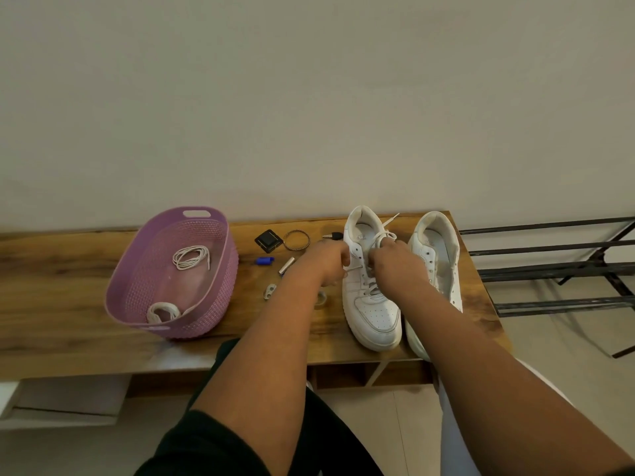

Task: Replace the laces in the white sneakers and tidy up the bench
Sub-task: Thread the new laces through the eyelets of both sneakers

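Observation:
Two white sneakers stand side by side at the right end of the wooden bench, toes toward me. The left sneaker carries a white lace through its lower eyelets, and one lace end sticks up past the collar. My left hand pinches the lace at the shoe's left eyelet row. Over the tongue, my right hand grips the lace on the other side. The right sneaker has no lace visible and is partly hidden by my right forearm.
A purple basket at mid-bench holds a coiled white lace and another lace bundle. Between basket and shoes lie a black square item, a ring, a blue cap, a silver tube, a small clip. A metal rack stands right.

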